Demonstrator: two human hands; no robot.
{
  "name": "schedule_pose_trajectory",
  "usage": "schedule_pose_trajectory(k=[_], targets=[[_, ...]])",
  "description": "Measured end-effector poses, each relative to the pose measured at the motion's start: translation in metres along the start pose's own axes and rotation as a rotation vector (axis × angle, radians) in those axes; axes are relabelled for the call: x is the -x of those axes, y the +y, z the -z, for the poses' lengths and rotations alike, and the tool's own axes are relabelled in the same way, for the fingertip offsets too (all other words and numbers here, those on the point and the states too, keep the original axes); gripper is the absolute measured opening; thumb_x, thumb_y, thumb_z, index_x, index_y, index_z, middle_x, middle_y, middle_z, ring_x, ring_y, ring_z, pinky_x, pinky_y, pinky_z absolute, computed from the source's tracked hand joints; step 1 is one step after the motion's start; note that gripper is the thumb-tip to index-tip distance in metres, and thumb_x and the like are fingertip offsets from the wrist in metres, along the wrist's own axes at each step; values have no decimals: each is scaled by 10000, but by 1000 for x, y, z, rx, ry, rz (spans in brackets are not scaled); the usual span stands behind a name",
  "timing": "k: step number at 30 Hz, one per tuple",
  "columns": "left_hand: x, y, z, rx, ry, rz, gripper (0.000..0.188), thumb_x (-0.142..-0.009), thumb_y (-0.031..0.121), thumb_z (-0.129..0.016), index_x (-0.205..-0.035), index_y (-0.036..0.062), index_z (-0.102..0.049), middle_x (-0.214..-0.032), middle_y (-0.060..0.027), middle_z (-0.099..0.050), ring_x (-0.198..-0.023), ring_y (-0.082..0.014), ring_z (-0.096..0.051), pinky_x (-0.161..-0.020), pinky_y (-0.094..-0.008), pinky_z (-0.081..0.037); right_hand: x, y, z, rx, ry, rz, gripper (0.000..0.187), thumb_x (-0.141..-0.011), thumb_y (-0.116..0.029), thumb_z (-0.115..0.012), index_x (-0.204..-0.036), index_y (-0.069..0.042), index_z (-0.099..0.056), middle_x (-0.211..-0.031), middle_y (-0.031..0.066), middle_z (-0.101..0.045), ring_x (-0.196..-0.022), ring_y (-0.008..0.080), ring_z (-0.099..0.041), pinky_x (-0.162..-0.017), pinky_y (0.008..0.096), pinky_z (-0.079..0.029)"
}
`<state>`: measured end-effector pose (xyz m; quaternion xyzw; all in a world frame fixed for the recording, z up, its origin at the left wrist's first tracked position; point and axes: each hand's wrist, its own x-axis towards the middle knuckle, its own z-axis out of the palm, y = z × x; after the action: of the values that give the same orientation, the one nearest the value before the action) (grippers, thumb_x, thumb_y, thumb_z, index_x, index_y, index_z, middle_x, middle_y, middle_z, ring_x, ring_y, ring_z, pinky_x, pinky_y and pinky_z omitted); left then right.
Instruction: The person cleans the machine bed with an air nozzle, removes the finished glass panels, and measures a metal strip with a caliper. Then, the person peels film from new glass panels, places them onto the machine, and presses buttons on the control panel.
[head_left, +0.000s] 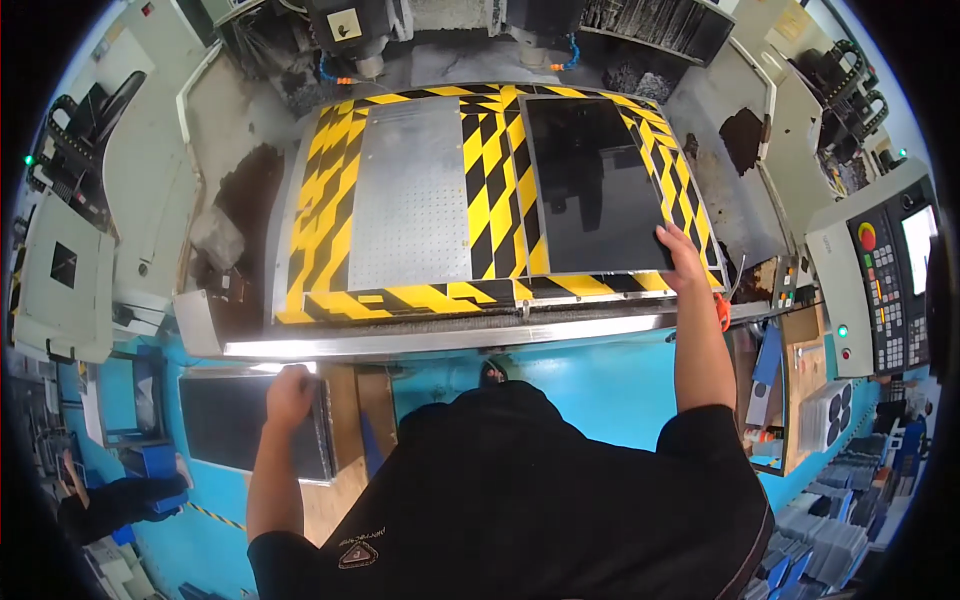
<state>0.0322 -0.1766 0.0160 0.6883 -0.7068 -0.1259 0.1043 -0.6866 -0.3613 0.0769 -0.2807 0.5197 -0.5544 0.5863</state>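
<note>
A glossy black sheet (pixel 585 190) lies flat on the right half of the machine bed, inside yellow-and-black striped tape (pixel 490 180). My right hand (pixel 683 258) rests at its near right corner, fingers extended over the edge. To the left of the sheet is a bare metal plate (pixel 412 195) dotted with small holes. Lower left, my left hand (pixel 290 397) is closed above a stack of dark sheets (pixel 235 420), close to the stack's far right corner. Its fingertips are hidden, so what they grip cannot be made out.
Two machine heads with nozzles (pixel 370 65) hang behind the bed. A metal rail (pixel 450 336) runs along its front. On the right stands a control panel (pixel 880 270) with buttons and a red knob. A wooden bench (pixel 345 440) carries the stack. Another person (pixel 120 500) is at far left.
</note>
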Motion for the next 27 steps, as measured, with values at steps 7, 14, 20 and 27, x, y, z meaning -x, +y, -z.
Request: schedule_pose_trajectory(k=[7, 14, 20, 27], targets=[[-2, -2, -10, -11, 33, 58, 262, -740, 97, -721, -959, 81, -580, -946, -147, -609, -909, -374, -602, -783, -440, -496, -76, 16, 26, 77, -35, -134, 518, -917, -127, -649, -1375, 7, -448, -1226, 99, -620, -1096, 219, -615, -946, 345, -494], [-8, 0, -5, -34, -67, 138, 232, -771, 136, -667, -989, 99, -601, -993, -155, -621, -952, -378, -601, -813, -459, -500, -97, 32, 53, 290, -76, -176, 471, -932, -118, -636, -1346, 34, -474, -1188, 104, -638, -1058, 207, -630, -926, 332, -507], [-8, -5, -9, -53, -29, 61, 239, -749, 109, -715, -948, 79, -587, -948, -150, -622, -898, -383, -608, -779, -440, -503, -92, 30, 41, 360, -14, -177, 506, -934, -119, -636, -1369, 57, -449, -1192, 109, -637, -1051, 204, -632, -926, 327, -503], [-15, -1, -8, -49, -51, 70, 231, -743, 91, -723, -927, 75, -584, -926, -151, -619, -888, -376, -610, -769, -432, -500, -80, 26, 30, 389, 32, -132, 384, -941, -145, -629, -1279, 24, -557, -1090, 70, -677, -976, 163, -638, -867, 290, -502]])
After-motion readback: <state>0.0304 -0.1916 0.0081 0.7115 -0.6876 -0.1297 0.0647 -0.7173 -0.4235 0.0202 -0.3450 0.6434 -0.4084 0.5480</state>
